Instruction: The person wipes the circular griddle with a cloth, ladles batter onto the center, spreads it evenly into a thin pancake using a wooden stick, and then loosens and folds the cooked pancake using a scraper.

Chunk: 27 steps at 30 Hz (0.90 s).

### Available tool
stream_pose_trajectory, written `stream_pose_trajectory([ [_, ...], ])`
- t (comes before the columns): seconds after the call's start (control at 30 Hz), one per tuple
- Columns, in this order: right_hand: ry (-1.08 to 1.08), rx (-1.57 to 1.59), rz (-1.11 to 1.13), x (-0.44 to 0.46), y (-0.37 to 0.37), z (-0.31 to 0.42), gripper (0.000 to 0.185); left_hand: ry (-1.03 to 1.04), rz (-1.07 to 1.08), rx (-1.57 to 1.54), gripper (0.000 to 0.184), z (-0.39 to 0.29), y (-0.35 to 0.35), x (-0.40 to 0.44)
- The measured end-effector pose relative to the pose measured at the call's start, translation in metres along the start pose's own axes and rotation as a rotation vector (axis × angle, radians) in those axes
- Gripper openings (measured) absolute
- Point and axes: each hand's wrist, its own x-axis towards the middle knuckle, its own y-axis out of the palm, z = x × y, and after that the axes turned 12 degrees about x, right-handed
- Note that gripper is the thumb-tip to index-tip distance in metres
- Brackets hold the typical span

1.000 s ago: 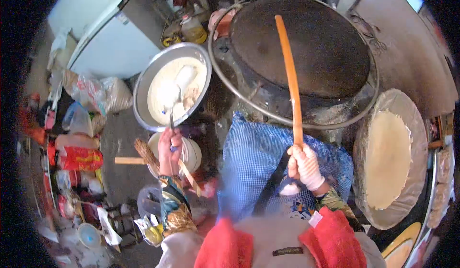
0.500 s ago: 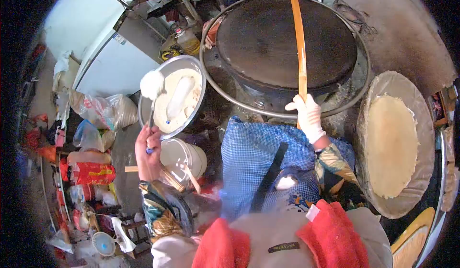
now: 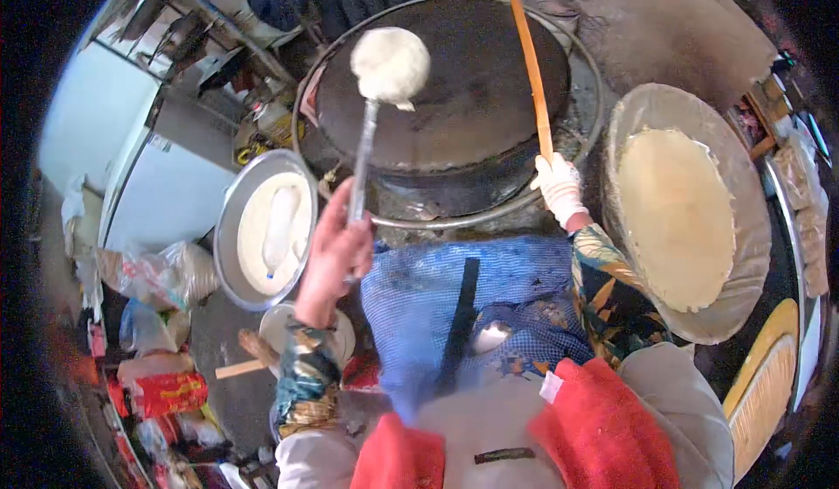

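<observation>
My left hand (image 3: 335,249) is closed round the handle of a ladle (image 3: 365,144). Pale batter (image 3: 391,62) is heaped on the ladle's head, above the left part of the round dark griddle (image 3: 463,78). In a white glove, my right hand (image 3: 559,185) grips the lower end of a long, flat wooden spatula (image 3: 530,69), which slants up over the griddle's right side. To the left, a metal bowl (image 3: 225,249) holds more batter, with a clear plastic bottle (image 3: 280,231) lying in it.
A thin pale flatbread (image 3: 675,218) lies on a plastic-covered round tray (image 3: 750,227) at the right. Below the bowl stand a white bucket (image 3: 345,336) and a brush (image 3: 260,347). Bags (image 3: 162,270) line the left. A woven board (image 3: 765,393) is at the lower right.
My left hand has lifted the batter-filled ladle out of the bowl and carried it right, over the griddle. The spatula has shifted within the view, still in my right hand. The camera view has turned.
</observation>
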Motion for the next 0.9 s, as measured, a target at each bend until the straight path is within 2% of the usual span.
stream_pose_trajectory([
  [0.07, 0.073, 0.054, -0.009, 0.001, -0.003, 0.005, 0.030, 0.063, 0.015, 0.393, 0.063, 0.024, 0.018, 0.024],
  [0.1, 0.080, 0.062, -0.026, 0.001, -0.004, 0.008, 0.029, 0.255, 0.043, 0.672, 0.066, 0.039, 0.017, 0.038],
  [0.17, 0.096, 0.132, -0.025, 0.003, -0.004, 0.005, 0.029, 0.678, -0.089, 1.252, 0.072, 0.069, 0.014, 0.066],
  [0.2, 0.116, 0.144, -0.021, 0.006, -0.005, 0.000, 0.029, 0.467, -0.048, 1.390, 0.074, 0.065, 0.018, 0.063],
  [0.27, 0.072, 0.037, -0.034, 0.015, -0.005, -0.018, 0.026, 0.416, -0.045, 1.543, 0.075, 0.064, 0.011, 0.070],
  [0.3, 0.049, -0.014, -0.033, 0.016, -0.005, -0.014, 0.025, 0.489, -0.103, 1.550, 0.075, 0.065, 0.006, 0.073],
  [0.33, 0.028, -0.064, -0.031, 0.016, -0.005, -0.010, 0.024, 0.471, -0.158, 1.551, 0.075, 0.068, 0.005, 0.078],
  [0.37, 0.136, 0.053, -0.017, 0.015, -0.007, -0.007, 0.025, 0.476, -0.138, 1.444, 0.070, 0.071, 0.004, 0.083],
  [0.43, 0.104, 0.048, -0.027, 0.013, -0.004, -0.015, 0.025, 0.466, -0.122, 1.331, 0.066, 0.079, 0.006, 0.082],
  [0.5, 0.059, 0.049, -0.047, 0.015, -0.004, -0.012, 0.024, 0.559, -0.166, 1.094, 0.054, 0.080, 0.015, 0.082],
  [0.6, 0.111, 0.168, -0.024, 0.010, -0.008, -0.004, 0.024, 0.549, -0.256, 1.214, 0.046, 0.074, 0.022, 0.062],
  [0.67, 0.023, 0.072, -0.018, 0.011, -0.007, -0.006, 0.023, 0.504, -0.266, 1.220, 0.046, 0.081, 0.022, 0.053],
  [0.73, 0.004, 0.107, -0.024, 0.006, -0.004, -0.006, 0.023, 0.464, -0.280, 1.231, 0.046, 0.085, 0.018, 0.046],
  [0.8, 0.097, 0.175, -0.006, 0.009, -0.005, 0.000, 0.022, 0.535, -0.293, 1.195, 0.046, 0.085, 0.016, 0.046],
  [0.83, 0.008, 0.065, -0.038, 0.012, -0.001, -0.010, 0.024, 0.539, -0.304, 1.194, 0.046, 0.080, 0.019, 0.043],
  [0.9, 0.028, 0.145, -0.019, 0.009, -0.003, -0.009, 0.023, 0.536, -0.384, 1.150, 0.045, 0.071, 0.028, 0.030],
])
